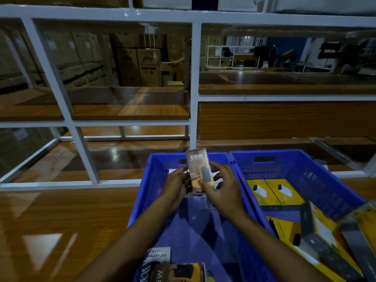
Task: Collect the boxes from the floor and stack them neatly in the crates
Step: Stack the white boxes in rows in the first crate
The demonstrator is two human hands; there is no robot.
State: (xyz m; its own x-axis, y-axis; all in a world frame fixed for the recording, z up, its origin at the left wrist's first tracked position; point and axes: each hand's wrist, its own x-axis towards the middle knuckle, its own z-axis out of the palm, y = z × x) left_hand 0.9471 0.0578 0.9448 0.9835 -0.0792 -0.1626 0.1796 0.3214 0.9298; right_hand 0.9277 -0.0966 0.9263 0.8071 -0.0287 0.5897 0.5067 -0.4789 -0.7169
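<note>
Held box: the 65W box sits at the centre of the frame, raised above the left crate. It touches neither the crate walls nor the crate bottom.
Long axis: close to vertical in the frame. The end printed "65W" points to the upper edge, and the printed face is turned toward you.
Left hand: your left hand grips the lower left edge of the box, with the fingers curled round it.
Right hand: your right hand holds the lower right edge, with the fingertips lying across the front face.
Nearer hand: neither. Both hands are on the box, one on each side of its lower half.
Drop zone: the bare blue crate bottom shows directly below your wrists, toward the lower centre of the frame.
Governing relation: the box stands upright over a flat bottom. The placement probably requires lowering it straight down, and tipping the long axis level if it is to lie flat.
Right crate: the right crate stands just beside the left one. It holds yellow boxes lying flat at its far end.
Remaining stock: the HALLEY 20K box lies at the lower edge of the frame. You cannot tell whether it rests in the crate or on the floor.
</note>
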